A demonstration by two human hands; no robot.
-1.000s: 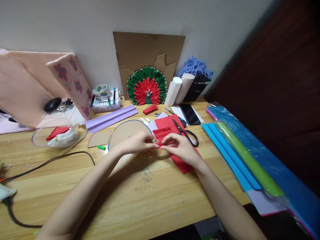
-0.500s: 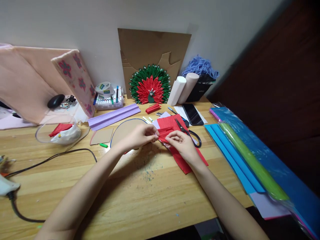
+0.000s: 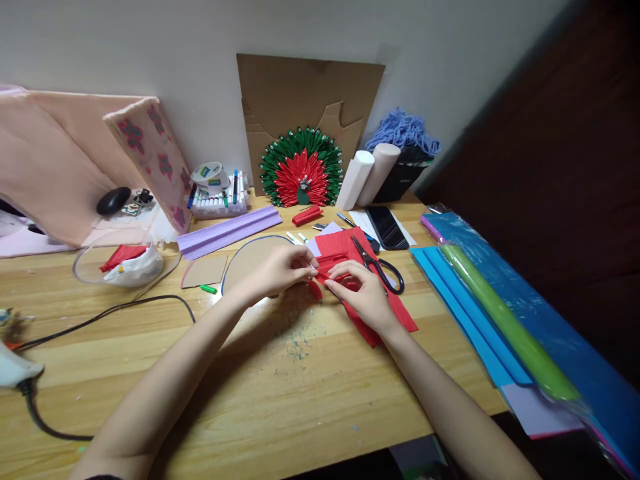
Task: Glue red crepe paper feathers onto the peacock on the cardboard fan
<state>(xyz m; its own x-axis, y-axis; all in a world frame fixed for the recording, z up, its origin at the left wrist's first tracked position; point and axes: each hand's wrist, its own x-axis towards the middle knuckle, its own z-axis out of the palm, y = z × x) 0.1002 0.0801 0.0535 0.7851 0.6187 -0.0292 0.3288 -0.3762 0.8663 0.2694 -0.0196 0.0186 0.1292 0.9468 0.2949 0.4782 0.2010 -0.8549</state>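
A small piece of red crepe paper (image 3: 323,273) is pinched between the fingertips of my left hand (image 3: 289,267) and my right hand (image 3: 364,293); its full shape is partly covered by the fingers. Below it, a rounded red bit (image 3: 315,289) shows between the hands. Under my right hand lies a larger red crepe sheet (image 3: 395,313), with black-handled scissors (image 3: 387,273) resting on it. A cardboard disc with a blue outline (image 3: 250,260) lies beneath my left hand and wrist.
At the back, a red and green paper peacock (image 3: 303,173) leans against a cardboard sheet (image 3: 310,87). A purple crepe strip (image 3: 230,233), a marker box (image 3: 217,203) and a phone (image 3: 387,228) lie around. Blue and green paper rolls (image 3: 505,320) line the right edge; a black cable (image 3: 110,307) crosses the left.
My right hand's fingers have shifted slightly on the red paper, and a rounded red bit now shows below the hands. The view has moved a little; other things stay put.
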